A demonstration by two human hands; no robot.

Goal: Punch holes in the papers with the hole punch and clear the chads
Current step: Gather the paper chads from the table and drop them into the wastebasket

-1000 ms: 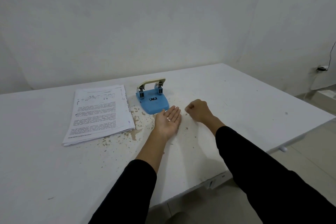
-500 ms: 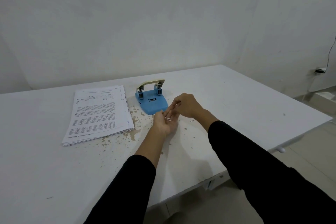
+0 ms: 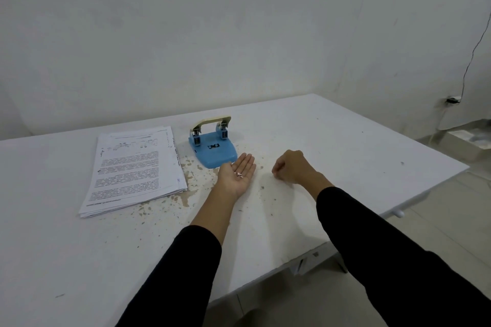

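White table point(image 3: 345, 146) is hosting a chad clean-up.
Papers point(image 3: 132, 167) are lying stacked far left, the hole punch point(image 3: 212, 151) just right of them. The left hand point(image 3: 237, 175) is lying open, palm up, to collect chads point(image 3: 239, 174). The right hand point(image 3: 291, 167) is curling onto the table, probably picking another, though I cannot tell if it holds one.

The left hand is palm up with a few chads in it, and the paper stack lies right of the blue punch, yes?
Not quite: the head view shows the stack left of the punch. The left hand is palm up with a few chads.
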